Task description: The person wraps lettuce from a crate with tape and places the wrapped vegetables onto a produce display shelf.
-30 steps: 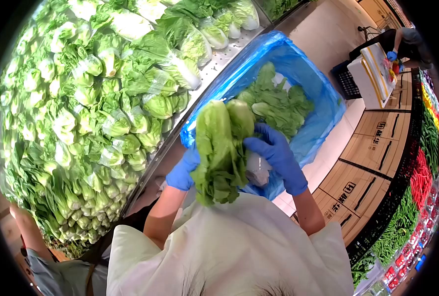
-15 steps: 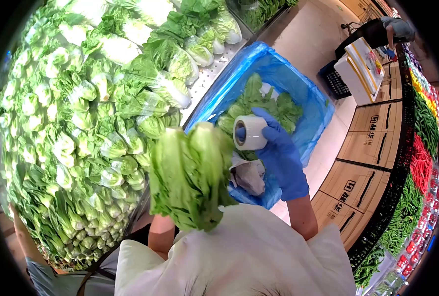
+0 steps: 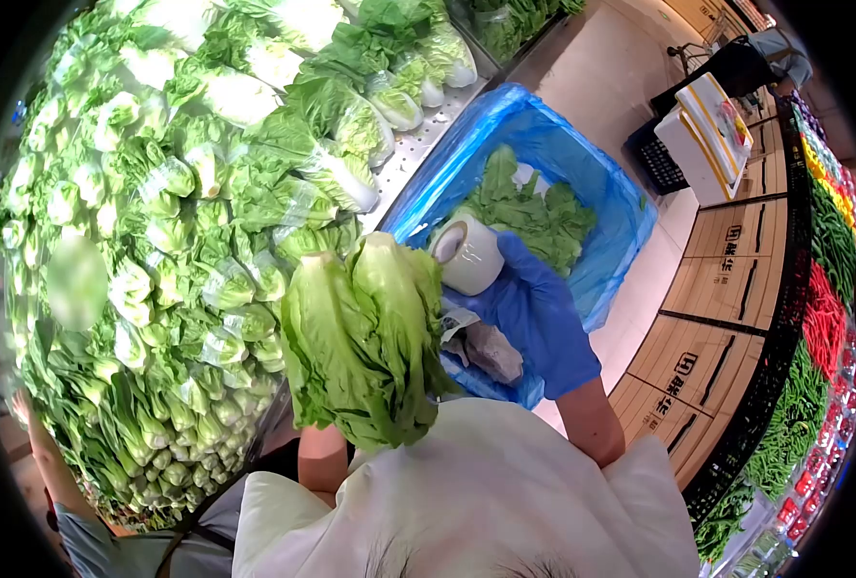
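Two heads of green lettuce (image 3: 365, 337) stand side by side in front of my chest, stem ends up. They hide my left hand; only the bare forearm below them shows. My right hand, in a blue glove (image 3: 534, 313), is closed on a roll of clear tape (image 3: 467, 254) just right of the lettuce stems. Under and beyond the hands is a crate lined with blue plastic (image 3: 611, 207), with loose green leaves (image 3: 534, 207) inside. A crumpled greyish piece (image 3: 491, 354) lies at its near end.
Piled cabbages and leafy greens (image 3: 168, 231) fill the sloping display at left. Cardboard boxes (image 3: 702, 299) line the right side below peppers (image 3: 818, 318). A white foam box (image 3: 702, 144) and another person (image 3: 736, 72) are at upper right. A person's arm (image 3: 52, 462) reaches in at lower left.
The lettuce has moved left and closer to me, out of my right hand's reach. My right hand now has the tape roll, which has tilted and shifted slightly left since half a second ago.
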Tool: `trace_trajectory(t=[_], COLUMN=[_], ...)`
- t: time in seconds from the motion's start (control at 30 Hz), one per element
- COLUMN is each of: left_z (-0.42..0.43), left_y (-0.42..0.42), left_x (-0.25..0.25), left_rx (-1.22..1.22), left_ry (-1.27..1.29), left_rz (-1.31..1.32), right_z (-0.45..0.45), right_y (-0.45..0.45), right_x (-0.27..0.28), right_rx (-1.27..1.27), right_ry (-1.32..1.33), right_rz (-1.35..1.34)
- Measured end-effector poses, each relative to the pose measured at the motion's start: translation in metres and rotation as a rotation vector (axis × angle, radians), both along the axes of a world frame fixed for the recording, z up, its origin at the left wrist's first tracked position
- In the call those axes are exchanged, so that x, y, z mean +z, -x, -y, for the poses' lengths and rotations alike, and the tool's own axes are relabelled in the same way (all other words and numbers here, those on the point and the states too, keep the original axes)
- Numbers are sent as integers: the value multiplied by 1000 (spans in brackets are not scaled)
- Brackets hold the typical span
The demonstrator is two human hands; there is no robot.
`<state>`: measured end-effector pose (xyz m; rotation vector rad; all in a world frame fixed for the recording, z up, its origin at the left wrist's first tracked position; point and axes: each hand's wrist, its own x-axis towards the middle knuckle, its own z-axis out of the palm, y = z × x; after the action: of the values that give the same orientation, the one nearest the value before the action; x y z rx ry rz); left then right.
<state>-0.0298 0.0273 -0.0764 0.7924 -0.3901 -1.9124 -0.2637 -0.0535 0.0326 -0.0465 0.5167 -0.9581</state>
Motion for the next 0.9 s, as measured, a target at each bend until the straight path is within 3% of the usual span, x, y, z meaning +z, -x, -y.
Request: trace_trajectory(t=[0.1,0.43,0.5,0.57,0.63,0.7,0.73,0.77,0.83,0.87,0.9], left_z=[4,-7,-3,2,10,23,26,29,33,31,29], left_y=[-9,-1,6,15,23,25,27,25,18,16,10], left_x=[0,-9,-14,-25,-41,-60,-56,-52,-46,-46,-45], left_rx=[-6,-76,-116,-163,-191,-206,-215,-212,-193,-187,-169], left_ry=[21,87,173,319,484,609,577,530,456,427,408], left_rz=[11,59,115,212,325,424,420,400,373,359,353], right_z=[0,-5,-10,-14,-7,-4,-3,-2,-1,0,2], right_y=[9,-7,-6,-9,-10,-12,-11,-10,-16,-20,-23], right_x=[-2,6,-14,3,-14,-5,-26,-32,-13,-11,-9], right_rx=[72,158,85,146,173,150,47,-52,171,144,161], right_ry=[-36,-23,239,661,767,1151,1161,1335,1056,1112,1000], right_rz=[-116,-92,-636,-915,-1165,-1319,-1212,-1218,-1230,-1198,-1121])
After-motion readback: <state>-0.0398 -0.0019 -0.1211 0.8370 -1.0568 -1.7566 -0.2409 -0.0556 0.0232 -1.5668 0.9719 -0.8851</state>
